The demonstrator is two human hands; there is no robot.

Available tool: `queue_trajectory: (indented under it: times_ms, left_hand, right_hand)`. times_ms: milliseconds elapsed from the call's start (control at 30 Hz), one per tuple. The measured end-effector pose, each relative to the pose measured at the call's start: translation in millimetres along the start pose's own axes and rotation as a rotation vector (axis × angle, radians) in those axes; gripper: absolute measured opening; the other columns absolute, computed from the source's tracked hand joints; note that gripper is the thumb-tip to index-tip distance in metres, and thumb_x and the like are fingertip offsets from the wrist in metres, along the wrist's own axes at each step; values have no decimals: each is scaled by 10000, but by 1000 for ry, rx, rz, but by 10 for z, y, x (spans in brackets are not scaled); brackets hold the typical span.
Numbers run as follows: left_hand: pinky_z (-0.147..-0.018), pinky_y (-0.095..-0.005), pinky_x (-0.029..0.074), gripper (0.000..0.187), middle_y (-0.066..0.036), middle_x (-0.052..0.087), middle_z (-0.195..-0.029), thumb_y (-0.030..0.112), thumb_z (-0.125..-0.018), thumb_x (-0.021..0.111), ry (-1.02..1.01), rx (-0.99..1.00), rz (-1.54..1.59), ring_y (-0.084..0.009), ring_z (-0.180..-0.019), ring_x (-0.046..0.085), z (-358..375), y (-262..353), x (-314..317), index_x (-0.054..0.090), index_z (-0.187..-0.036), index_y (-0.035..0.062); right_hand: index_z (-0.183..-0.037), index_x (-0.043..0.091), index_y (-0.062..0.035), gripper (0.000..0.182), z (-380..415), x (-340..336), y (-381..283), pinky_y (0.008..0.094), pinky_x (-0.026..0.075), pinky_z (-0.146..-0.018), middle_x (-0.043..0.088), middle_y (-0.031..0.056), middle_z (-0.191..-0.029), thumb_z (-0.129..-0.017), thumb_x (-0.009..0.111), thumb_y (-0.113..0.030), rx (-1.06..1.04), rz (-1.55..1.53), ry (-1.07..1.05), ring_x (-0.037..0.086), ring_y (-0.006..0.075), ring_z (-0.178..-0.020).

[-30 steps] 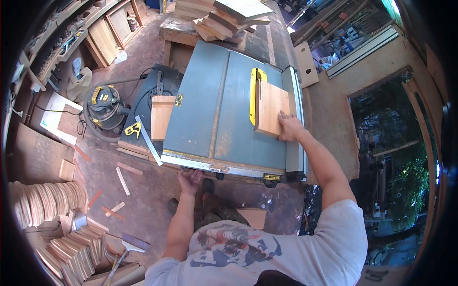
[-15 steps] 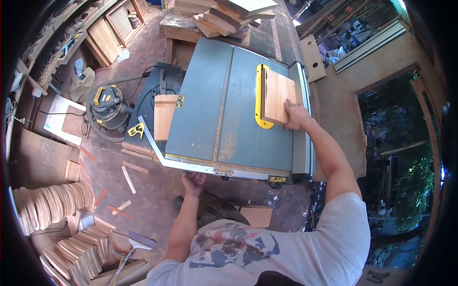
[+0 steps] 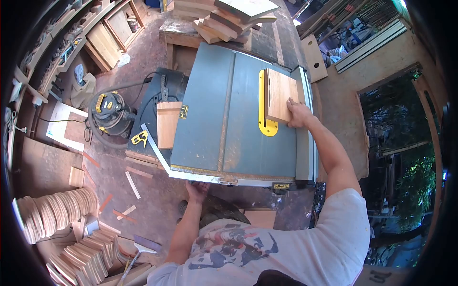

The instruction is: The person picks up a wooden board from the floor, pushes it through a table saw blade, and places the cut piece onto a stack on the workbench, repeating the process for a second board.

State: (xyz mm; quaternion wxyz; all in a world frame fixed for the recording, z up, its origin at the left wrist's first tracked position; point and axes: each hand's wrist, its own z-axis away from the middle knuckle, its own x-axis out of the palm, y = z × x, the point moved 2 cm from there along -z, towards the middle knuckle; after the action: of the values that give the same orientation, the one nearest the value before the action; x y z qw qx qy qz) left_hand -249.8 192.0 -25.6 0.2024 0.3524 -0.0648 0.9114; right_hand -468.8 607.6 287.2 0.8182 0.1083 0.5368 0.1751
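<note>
**Board flat on saw table, right hand on its near corner**

Far left of frame: stacks of round wooden discs (image 3: 52, 209) and cut tiles on the floor; above them a yellow-and-black shop vacuum (image 3: 110, 110); just right of it a second wood piece (image 3: 168, 125) lies on the saw's left extension, a yellow square (image 3: 140, 138) beside it.

Lower centre: left hand (image 3: 196, 189) at the front edge of the saw table (image 3: 205, 114), fingers curled under the rail; whether they grip it I cannot tell.

Right of centre: wooden board (image 3: 280, 94) lies flat on the table, left edge along the yellow throat plate (image 3: 265, 107), right side toward the fence (image 3: 301, 119); right hand (image 3: 298, 114) presses on its near right corner, fingers spread flat on top, not wrapped.

Handling, by judgement: board looks rigid, solid, moderately heavy; smooth faces likely slide easily on the table; best held palm-down on the near corner away from the plate, or by its outer edges.
</note>
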Motion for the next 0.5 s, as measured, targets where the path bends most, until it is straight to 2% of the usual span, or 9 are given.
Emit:
queue_trajectory:
  times_ms: [133, 233, 333, 500]
  left_hand:
    - [-1010, -502, 476, 761, -192, 561, -1305, 632, -938, 449, -18, 2, -20, -356, -1192, 567, -44, 15, -28, 440, -1364, 2]
    - [-1022, -515, 471, 692, -183, 563, -1309, 602, -961, 414, -106, -16, -37, -356, -1209, 561, -6, 48, 5, 482, -1344, 29]
    - [-1005, -512, 482, 639, -163, 568, -1314, 578, -977, 386, -43, -30, -25, -350, -1200, 568, 51, 81, 57, 511, -1328, 59]
    - [-1008, -510, 479, 619, -141, 559, -1335, 570, -975, 402, -82, -69, -3, -332, -1196, 572, 64, 111, 64, 508, -1343, 84]
  right_hand:
    - [-1495, 317, 38, 1101, -44, -30, 17, 446, 317, -1178, 332, 226, -1564, -602, 846, -331, 20, -11, -11, 447, 332, -1368]
    - [-1499, 314, 34, 1100, -33, -69, 1, 449, 316, -1178, 327, 222, -1568, -606, 847, -324, 29, -18, -23, 441, 327, -1375]
    - [-1503, 310, 32, 1105, -57, -64, 3, 451, 316, -1178, 322, 218, -1572, -606, 847, -323, 31, -15, -24, 432, 323, -1384]
    - [-1507, 304, 30, 1111, -118, -100, 15, 452, 314, -1180, 314, 214, -1577, -604, 847, -323, 41, -20, -27, 421, 318, -1394]
